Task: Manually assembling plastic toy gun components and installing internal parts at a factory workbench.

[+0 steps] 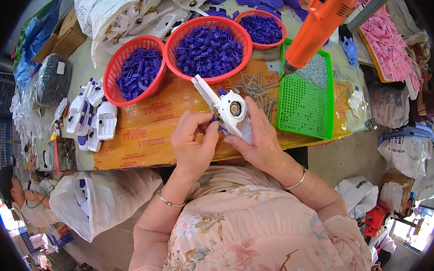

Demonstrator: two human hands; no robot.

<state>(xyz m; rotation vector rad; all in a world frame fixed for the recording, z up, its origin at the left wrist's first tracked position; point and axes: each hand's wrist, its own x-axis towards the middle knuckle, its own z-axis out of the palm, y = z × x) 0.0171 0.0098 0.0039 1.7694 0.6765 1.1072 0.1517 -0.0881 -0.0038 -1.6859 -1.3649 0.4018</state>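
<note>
The counter, covered with yellow printed sheet, fills the middle of the frame, carrying three red baskets of purple parts in the upper centre and a green tray at right. At centre, the right hand grips a white plastic toy piece from below. The left hand pinches a small purple part against its lower edge.

Three baskets behind the toy part, tray right.
</note>
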